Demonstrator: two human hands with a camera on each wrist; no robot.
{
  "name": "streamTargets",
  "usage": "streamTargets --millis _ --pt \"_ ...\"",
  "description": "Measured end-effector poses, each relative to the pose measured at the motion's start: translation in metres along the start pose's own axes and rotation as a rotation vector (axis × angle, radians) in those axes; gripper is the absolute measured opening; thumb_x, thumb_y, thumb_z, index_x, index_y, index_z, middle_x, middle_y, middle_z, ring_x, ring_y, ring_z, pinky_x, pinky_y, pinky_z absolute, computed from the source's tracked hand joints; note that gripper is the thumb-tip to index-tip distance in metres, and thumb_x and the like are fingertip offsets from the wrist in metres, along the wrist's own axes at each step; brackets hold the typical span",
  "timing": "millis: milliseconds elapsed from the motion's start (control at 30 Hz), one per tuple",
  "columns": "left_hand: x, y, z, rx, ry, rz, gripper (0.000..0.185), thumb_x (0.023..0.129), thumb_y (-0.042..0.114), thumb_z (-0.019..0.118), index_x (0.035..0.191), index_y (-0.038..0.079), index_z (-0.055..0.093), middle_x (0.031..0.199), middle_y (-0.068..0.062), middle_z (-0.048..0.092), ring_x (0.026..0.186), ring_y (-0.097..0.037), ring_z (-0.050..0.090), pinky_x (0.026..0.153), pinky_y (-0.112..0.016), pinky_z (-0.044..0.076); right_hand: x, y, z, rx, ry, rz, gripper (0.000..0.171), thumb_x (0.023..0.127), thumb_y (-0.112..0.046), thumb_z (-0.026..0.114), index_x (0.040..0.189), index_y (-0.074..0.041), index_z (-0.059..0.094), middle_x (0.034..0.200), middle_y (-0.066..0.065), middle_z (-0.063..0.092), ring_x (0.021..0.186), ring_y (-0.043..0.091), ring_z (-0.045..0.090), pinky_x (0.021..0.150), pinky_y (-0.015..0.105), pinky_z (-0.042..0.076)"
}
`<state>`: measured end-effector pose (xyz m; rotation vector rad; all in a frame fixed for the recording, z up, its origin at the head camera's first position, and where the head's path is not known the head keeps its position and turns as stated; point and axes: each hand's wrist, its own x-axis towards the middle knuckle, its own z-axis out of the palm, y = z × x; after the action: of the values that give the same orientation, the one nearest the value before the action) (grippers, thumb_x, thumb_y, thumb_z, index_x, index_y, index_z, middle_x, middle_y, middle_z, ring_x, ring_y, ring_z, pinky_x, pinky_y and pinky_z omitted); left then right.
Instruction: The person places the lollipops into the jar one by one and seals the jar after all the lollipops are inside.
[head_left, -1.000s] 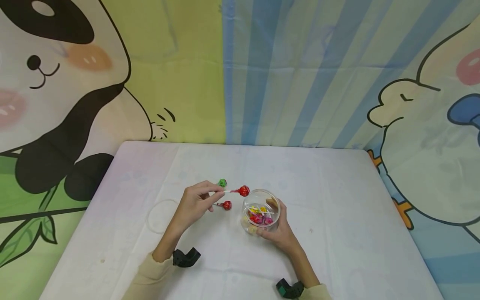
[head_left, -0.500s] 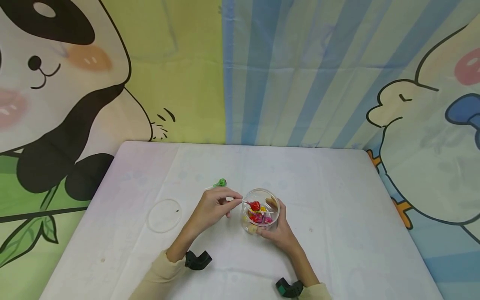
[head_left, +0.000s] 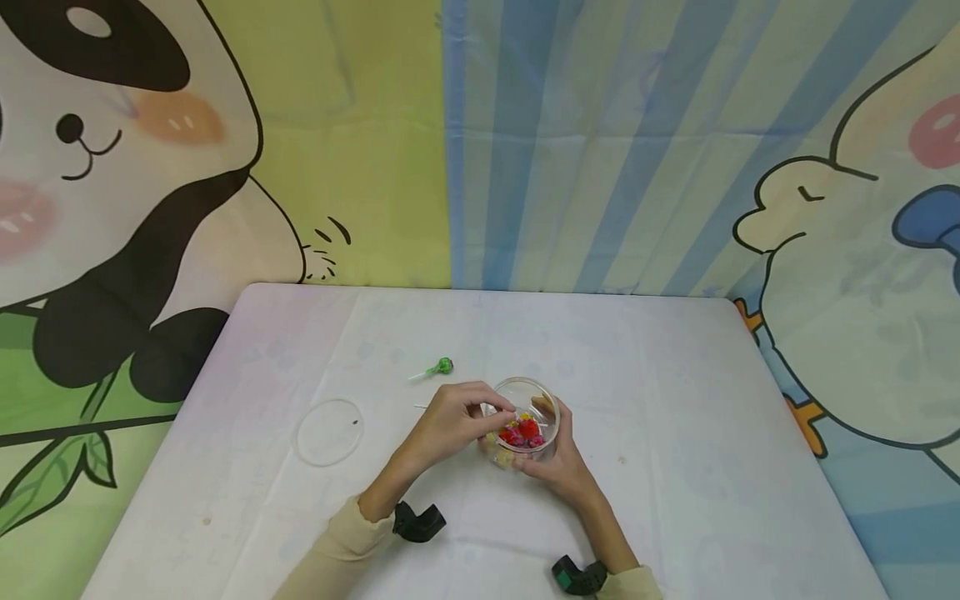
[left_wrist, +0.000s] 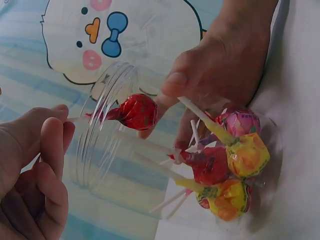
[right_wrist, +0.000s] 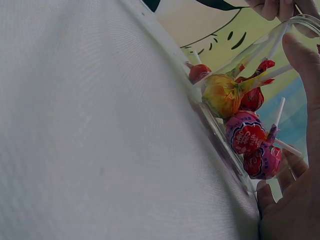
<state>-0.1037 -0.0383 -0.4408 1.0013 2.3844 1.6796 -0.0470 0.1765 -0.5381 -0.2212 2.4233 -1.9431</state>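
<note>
At the left of the white table (head_left: 675, 517) a clear round lid (head_left: 328, 431) lies flat, where it lay a second ago, and further in a green lollipop (head_left: 442, 366) rests alone on the cloth, unmoved. The left hand (head_left: 457, 425) has come rightward since the earlier frames: a second ago it held lollipops out over the table near the green one, half a second ago it stood at the jar's rim, and now its fingertips are over the mouth of the clear plastic jar (head_left: 525, 425). Its thumb and fingers pinch the white stick of a red lollipop (left_wrist: 137, 111), whose wrapped head now hangs just inside the jar's opening, above the lollipops in the jar (left_wrist: 230, 165) — red, yellow, orange and pink ones heaped against the bottom. The second red lollipop seen a second ago is no longer on the table. The right hand (head_left: 558, 462) wraps its fingers and thumb around the jar from the right, tilting it toward the left hand, in the same place as before.
</note>
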Motion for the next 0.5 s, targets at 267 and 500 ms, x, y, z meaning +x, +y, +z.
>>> streamTargets --millis 267,500 --pt "0.001 0.001 0.012 0.147 0.012 0.047 0.012 0.082 0.024 0.077 0.09 0.015 0.078 0.084 0.007 0.073 0.05 0.007 0.044 0.046 -0.014 0.04 -0.001 -0.001 0.0 0.0 0.003 0.007 0.104 0.073 -0.011 0.083 0.15 -0.014 0.013 0.152 0.01 0.031 0.138 0.033 0.036 0.106 0.017 0.033" --pt "0.002 0.002 0.018 0.173 -0.006 0.001 0.014 0.081 0.023 0.078 0.09 0.012 0.079 0.083 0.002 0.076 0.04 0.012 0.042 0.044 -0.011 0.038 0.0 -0.002 -0.001 0.021 -0.012 -0.009 0.104 0.073 -0.01 0.082 0.15 -0.014 0.012 0.152 0.013 0.03 0.137 0.035 0.036 0.105 0.015 0.033"
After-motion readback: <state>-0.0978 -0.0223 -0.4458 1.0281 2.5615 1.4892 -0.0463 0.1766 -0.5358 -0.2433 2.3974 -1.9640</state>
